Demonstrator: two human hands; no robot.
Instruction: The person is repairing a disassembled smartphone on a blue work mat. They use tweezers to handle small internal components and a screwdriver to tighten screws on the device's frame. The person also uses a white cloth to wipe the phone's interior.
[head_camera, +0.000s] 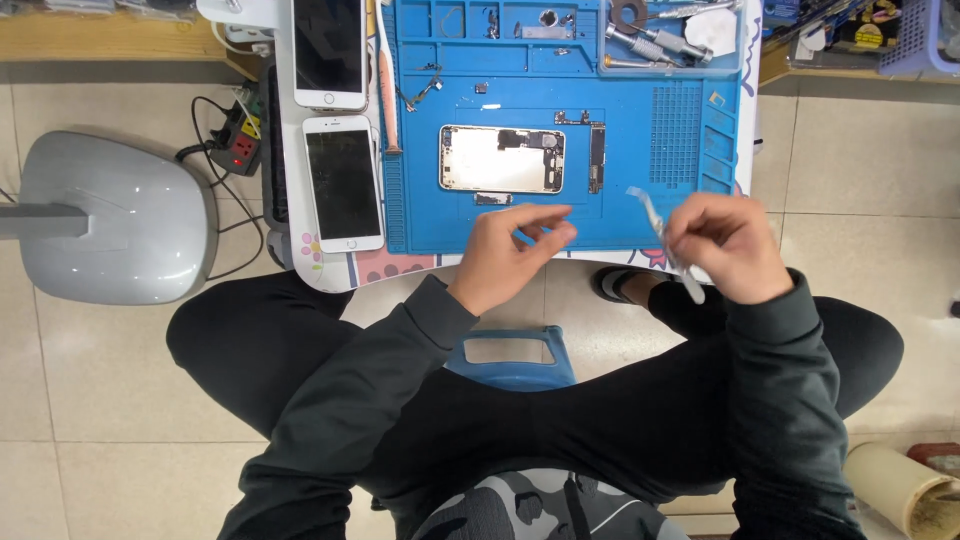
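Tweezers were held in the clenched grip of the right hand, just past the mat at its 5 o'clock corner. The left hand was loosely curled, fingertips pinched on nothing discernible, at 6 o'clock from the opened phone lying on the mat.

two white phones | power strip | grey stool base | blue stool

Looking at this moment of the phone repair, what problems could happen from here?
1. Tiny loose screws and metal parts lie unsecured on the blue silicone work mat; a sleeve could sweep them off.
2. The right hand holds thin metal tweezers near the opened silver phone housing; a slip might scratch it.
3. Two white smartphones lie at the table's left border and could be knocked down.
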